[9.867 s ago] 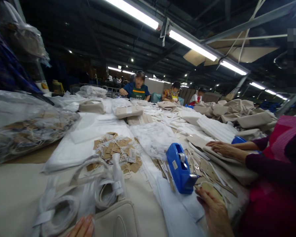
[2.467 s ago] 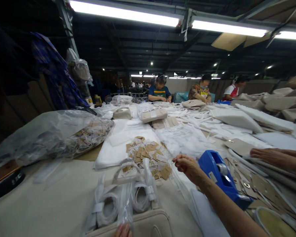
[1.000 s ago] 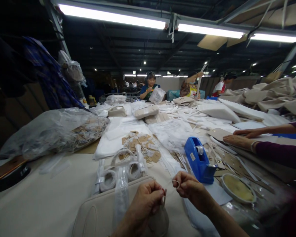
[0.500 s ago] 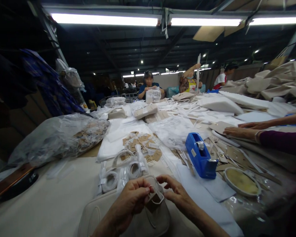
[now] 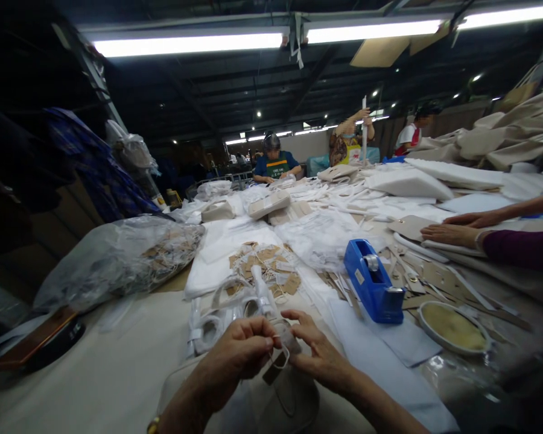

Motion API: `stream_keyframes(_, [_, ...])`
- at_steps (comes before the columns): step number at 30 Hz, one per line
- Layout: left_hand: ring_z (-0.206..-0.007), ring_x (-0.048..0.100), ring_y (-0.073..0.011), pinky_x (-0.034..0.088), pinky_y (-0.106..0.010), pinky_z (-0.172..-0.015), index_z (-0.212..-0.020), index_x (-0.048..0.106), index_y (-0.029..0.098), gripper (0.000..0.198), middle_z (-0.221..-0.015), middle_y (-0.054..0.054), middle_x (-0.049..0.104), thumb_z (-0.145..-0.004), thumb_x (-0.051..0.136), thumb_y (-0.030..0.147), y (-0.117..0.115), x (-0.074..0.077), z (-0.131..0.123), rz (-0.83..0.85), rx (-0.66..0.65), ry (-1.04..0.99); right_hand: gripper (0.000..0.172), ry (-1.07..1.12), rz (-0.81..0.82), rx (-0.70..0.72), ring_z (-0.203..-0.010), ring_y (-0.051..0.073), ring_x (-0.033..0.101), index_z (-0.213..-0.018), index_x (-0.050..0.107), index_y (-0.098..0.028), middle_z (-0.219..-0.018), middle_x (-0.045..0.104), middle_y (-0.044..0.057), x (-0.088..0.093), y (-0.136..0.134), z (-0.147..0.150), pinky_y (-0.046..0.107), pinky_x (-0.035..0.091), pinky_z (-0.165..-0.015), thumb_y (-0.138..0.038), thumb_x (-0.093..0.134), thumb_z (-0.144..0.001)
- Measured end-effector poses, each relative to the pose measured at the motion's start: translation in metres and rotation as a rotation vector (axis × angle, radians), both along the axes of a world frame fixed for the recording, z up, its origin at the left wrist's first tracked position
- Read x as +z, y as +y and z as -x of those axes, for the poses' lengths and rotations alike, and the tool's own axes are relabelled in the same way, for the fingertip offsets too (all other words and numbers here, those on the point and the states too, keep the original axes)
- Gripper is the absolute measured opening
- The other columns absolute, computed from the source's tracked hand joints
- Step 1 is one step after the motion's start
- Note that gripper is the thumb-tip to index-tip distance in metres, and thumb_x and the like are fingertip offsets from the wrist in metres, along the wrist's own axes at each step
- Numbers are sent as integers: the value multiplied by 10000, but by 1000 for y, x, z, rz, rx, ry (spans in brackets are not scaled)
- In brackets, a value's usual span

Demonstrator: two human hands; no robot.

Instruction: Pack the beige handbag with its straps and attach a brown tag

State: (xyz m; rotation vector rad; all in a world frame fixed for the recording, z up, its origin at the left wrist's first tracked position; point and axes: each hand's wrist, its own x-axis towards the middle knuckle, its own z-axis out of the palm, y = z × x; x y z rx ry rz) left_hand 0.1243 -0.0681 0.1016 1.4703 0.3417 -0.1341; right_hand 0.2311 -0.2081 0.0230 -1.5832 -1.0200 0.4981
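Note:
A white string loop [image 5: 281,360] with a small brown tag [image 5: 274,371] hangs between my hands. My left hand [image 5: 242,352] pinches the string between thumb and fingertips. On the other side, my right hand [image 5: 317,352] has its fingers curved close to the loop and a clear plastic piece; whether they grip anything is too small to tell. Beneath both hands lies a beige bag [image 5: 294,401], partly covered by my forearms. White rolled straps [image 5: 208,331] in plastic wrap are just beyond my left hand, with a pile of brown tags [image 5: 262,262] farther back.
A blue tape dispenser [image 5: 373,283] and a round dish [image 5: 455,327] stand at the right. Another person's hands [image 5: 457,232] rest on beige material there. A clear bag of tags [image 5: 122,256] lies left, above a brown-and-black object [image 5: 38,340]. People work across the table.
My right hand has moved slightly left, closer to my left hand, and the tag hangs more tilted. Across the table, a person has lowered a wrapped item. The view has shifted slightly.

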Motion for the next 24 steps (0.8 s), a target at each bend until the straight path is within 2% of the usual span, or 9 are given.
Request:
stream_keyframes(3, [-391,227,-11,91,-199,-402,-695,524,140,226,-486,71,424,-616,621,328,2,4,0,-30,23,5,100,-12,-62,-19,-1195,253,421,-765,633,-174,-1207,490,109,-2,-2,1,381,333,-998,-238,576,-714])
stream_keyframes(7, [-362,194,-5,73,-190,-379,-672,495,156,250,-429,96,371,-589,633,348,0,9,-1,-25,139,13,41,-287,-249,-286,-981,206,531,-754,543,-183,-999,552,92,-8,-6,10,330,425,-845,-160,512,-769])
stream_keyframes(10, [-346,161,5,44,-179,-372,-680,481,163,261,-411,105,365,-572,629,349,-3,9,-3,46,225,-8,133,-544,-329,-439,-755,169,522,-770,453,-203,-789,532,34,-11,-6,19,282,415,-663,-74,473,-749])
stream_keyframes(12, [-339,170,12,40,-169,-370,-682,466,166,255,-423,93,411,-565,622,330,-6,9,-5,93,269,-26,165,-670,-312,-506,-659,160,479,-765,418,-210,-694,497,7,-13,-3,25,272,366,-593,-52,449,-730])
stream_keyframes(15, [-323,197,16,52,-159,-361,-679,440,173,243,-452,67,482,-555,608,298,-11,13,-7,134,305,-50,152,-745,-242,-591,-615,159,448,-745,395,-212,-650,481,-1,-18,3,30,275,320,-573,-69,446,-745])
stream_keyframes(19, [-308,193,15,58,-151,-347,-684,419,183,235,-462,63,499,-548,584,281,-17,25,-8,158,322,-74,140,-806,-160,-634,-604,162,432,-731,381,-214,-638,475,1,-25,11,32,282,297,-574,-95,438,-779])
stream_keyframes(24, [-315,197,15,64,-142,-345,-696,419,184,239,-470,69,500,-556,591,272,-18,34,-7,172,341,-118,171,-883,-163,-669,-566,164,399,-687,360,-220,-605,445,-3,-32,11,34,288,273,-539,-91,415,-785])
